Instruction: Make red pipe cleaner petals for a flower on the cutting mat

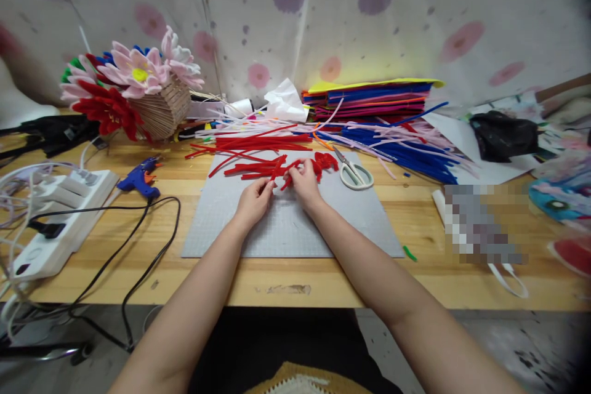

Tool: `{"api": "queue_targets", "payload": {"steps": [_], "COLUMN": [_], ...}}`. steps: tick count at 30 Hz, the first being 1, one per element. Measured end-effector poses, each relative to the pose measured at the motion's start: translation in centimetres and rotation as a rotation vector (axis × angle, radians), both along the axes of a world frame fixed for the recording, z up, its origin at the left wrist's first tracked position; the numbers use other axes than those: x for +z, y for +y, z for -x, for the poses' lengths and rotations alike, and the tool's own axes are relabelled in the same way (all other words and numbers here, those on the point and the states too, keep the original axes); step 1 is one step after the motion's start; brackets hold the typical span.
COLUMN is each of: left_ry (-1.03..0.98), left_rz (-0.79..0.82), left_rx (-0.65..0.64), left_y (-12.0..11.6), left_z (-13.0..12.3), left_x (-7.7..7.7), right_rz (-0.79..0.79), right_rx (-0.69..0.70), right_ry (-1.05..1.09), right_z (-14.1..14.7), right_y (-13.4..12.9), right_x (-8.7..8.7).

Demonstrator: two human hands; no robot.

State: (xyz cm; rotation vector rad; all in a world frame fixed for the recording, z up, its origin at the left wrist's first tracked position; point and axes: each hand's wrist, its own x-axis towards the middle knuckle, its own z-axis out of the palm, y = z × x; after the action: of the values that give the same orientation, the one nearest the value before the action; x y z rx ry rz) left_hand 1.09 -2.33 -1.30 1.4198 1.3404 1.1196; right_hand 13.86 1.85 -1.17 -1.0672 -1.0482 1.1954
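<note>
My left hand (255, 202) pinches a red pipe cleaner (279, 167) that slants up from the fingertips. Close beside it, my right hand (303, 186) has its fingers closed on a short red pipe-cleaner piece (286, 183). Both hands are over a grey cutting mat (295, 240). Behind them lies a loose bunch of straight red pipe cleaners (249, 168). A clump of curled red pipe-cleaner pieces (325, 162) sits just past my right hand. To the right, scissors with pale handles (355, 176) rest on the mat. The fingers partly hide what they hold.
At left are a blue glue gun (141, 178), a white power strip (69, 221) with cables, and a basket (168, 108) of pipe-cleaner flowers. Blue pipe cleaners (415, 151) and stacked coloured bundles (369, 100) lie at the back. A black plastic bag (503, 135) is at right.
</note>
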Motion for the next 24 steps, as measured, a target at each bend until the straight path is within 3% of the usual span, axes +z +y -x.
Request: {"api": "queue_targets", "payload": {"steps": [2, 12, 18, 24], "left_ry": [-0.019, 0.16, 0.224, 0.394], "left_rz": [0.01, -0.053, -0.084, -0.212], "left_rx": [0.0, -0.033, 0.064, 0.162], "left_y": [0.0, -0.1, 0.0, -0.2], "left_z": [0.0, 0.3, 0.2, 0.4], "left_x": [-0.1, -0.4, -0.2, 0.6], "right_rz": [0.01, -0.027, -0.007, -0.102], "right_rx": [-0.059, 0.052, 0.088, 0.0], "right_ry": [0.059, 0.05, 0.043, -0.022], "right_z": [-0.5, -0.4, 0.1, 0.3], "right_y": [0.3, 0.1, -0.1, -0.6], "right_x": [0.4, 0.8, 0.8, 0.8]}}
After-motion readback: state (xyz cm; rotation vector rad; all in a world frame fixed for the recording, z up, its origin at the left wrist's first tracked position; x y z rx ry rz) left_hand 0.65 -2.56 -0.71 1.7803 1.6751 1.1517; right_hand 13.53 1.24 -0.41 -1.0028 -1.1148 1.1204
